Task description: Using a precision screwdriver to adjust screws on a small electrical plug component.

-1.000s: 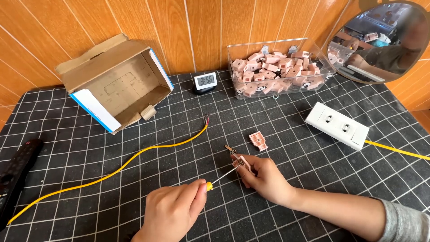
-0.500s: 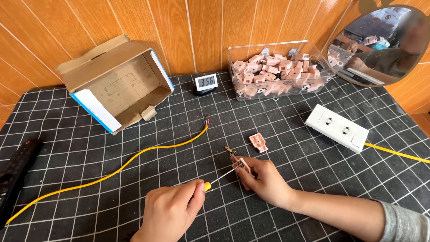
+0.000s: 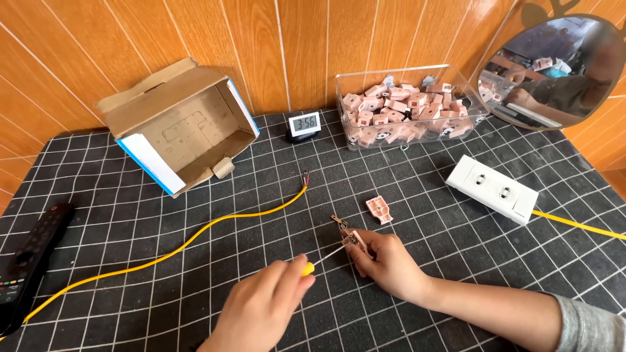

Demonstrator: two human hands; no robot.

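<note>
My left hand (image 3: 264,313) grips a small screwdriver (image 3: 317,259) with a yellow handle; its thin shaft points up and right. The tip meets a small pink plug part (image 3: 352,236) with metal pins, which my right hand (image 3: 386,262) pinches against the black gridded mat (image 3: 456,261). A second pink plug piece (image 3: 379,210) lies on the mat just beyond my right hand. A yellow cable (image 3: 195,240) with bare wire ends runs from the mat's middle down to the left edge.
An open cardboard box (image 3: 179,127) lies at the back left, a small digital clock (image 3: 304,124) beside it. A clear bin (image 3: 407,107) holds several pink parts. A white power strip (image 3: 493,189) sits right, a mirror (image 3: 561,62) behind it, a black remote (image 3: 29,261) far left.
Both hands stay at the same spot; the screwdriver remains on the pink part, with only slight shifts of the left hand.
</note>
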